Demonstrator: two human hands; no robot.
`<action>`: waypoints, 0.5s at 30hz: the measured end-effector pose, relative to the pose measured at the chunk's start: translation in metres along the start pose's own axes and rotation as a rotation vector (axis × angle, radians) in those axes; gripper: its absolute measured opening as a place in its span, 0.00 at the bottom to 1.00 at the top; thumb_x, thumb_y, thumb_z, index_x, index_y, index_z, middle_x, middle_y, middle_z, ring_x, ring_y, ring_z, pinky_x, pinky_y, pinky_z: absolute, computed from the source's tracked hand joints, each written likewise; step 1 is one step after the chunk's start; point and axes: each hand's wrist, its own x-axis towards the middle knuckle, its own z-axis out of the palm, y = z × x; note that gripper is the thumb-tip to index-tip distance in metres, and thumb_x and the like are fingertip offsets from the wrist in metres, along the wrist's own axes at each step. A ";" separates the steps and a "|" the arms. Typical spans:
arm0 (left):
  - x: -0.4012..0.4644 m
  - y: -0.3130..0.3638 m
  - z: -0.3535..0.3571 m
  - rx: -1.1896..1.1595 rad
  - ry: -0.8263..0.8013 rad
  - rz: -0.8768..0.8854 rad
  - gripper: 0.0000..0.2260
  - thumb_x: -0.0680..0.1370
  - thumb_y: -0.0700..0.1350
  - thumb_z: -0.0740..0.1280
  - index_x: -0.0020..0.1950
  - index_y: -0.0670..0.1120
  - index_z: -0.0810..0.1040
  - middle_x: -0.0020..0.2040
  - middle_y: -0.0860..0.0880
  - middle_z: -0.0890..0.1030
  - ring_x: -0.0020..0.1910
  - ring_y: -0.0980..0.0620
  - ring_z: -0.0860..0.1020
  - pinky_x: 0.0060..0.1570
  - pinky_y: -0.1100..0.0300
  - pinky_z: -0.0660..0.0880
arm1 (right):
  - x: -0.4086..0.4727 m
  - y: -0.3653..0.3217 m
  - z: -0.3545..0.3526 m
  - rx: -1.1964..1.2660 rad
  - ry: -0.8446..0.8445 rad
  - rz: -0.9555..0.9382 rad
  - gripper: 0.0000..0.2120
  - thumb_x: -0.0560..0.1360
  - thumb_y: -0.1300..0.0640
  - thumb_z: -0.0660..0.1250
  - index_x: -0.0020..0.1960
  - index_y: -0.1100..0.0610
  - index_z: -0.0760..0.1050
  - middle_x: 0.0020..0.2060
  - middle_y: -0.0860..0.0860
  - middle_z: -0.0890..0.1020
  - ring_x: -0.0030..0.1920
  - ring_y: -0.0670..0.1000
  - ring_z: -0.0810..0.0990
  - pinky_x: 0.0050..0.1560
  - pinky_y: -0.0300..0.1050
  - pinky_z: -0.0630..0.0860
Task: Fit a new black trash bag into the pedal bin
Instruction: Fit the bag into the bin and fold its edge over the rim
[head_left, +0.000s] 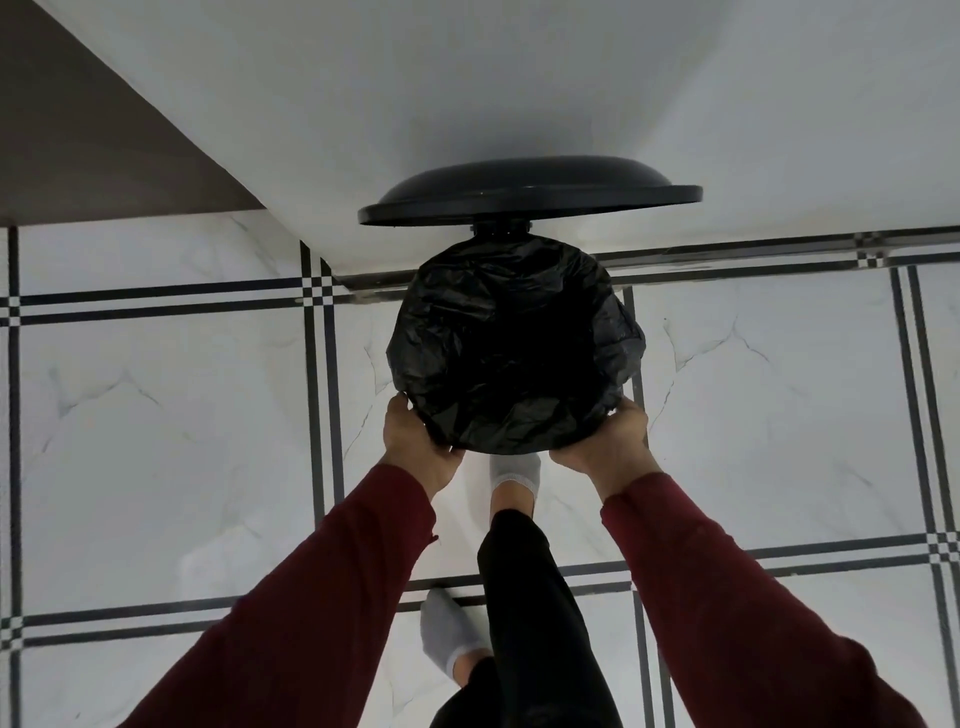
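Observation:
A pedal bin stands against the white wall, its round dark lid (530, 200) raised. A black trash bag (511, 348) is draped over the bin's mouth and folded down around the rim, hiding the bin body. My left hand (418, 449) grips the bag's folded edge at the near left of the rim. My right hand (605, 444) grips it at the near right. My right foot in a white sock (514, 475) rests just below the bin's front, where the pedal is hidden.
The floor is white marble-look tile (171, 426) with black line borders. The white wall (467, 93) rises right behind the bin, and a brown surface (78, 135) fills the upper left. My other socked foot (447, 636) stands further back.

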 end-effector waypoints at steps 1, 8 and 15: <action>-0.002 0.002 0.000 0.027 0.029 0.010 0.18 0.83 0.57 0.60 0.62 0.48 0.81 0.63 0.46 0.82 0.60 0.45 0.80 0.62 0.47 0.76 | -0.001 -0.002 0.001 -0.042 0.044 -0.005 0.22 0.80 0.44 0.53 0.55 0.55 0.82 0.51 0.57 0.85 0.55 0.61 0.80 0.66 0.59 0.69; -0.014 0.022 0.010 0.086 0.165 0.063 0.26 0.83 0.59 0.54 0.76 0.47 0.71 0.70 0.47 0.77 0.66 0.46 0.76 0.65 0.45 0.71 | -0.019 -0.014 0.004 -0.108 0.116 -0.178 0.20 0.81 0.43 0.52 0.52 0.51 0.80 0.49 0.49 0.83 0.48 0.51 0.79 0.58 0.51 0.72; -0.004 0.026 0.017 0.007 0.029 0.046 0.23 0.85 0.58 0.51 0.57 0.44 0.80 0.60 0.41 0.83 0.59 0.39 0.81 0.63 0.42 0.77 | 0.006 -0.021 0.013 -0.142 0.046 -0.130 0.29 0.78 0.36 0.54 0.60 0.53 0.83 0.55 0.55 0.86 0.59 0.59 0.82 0.70 0.56 0.74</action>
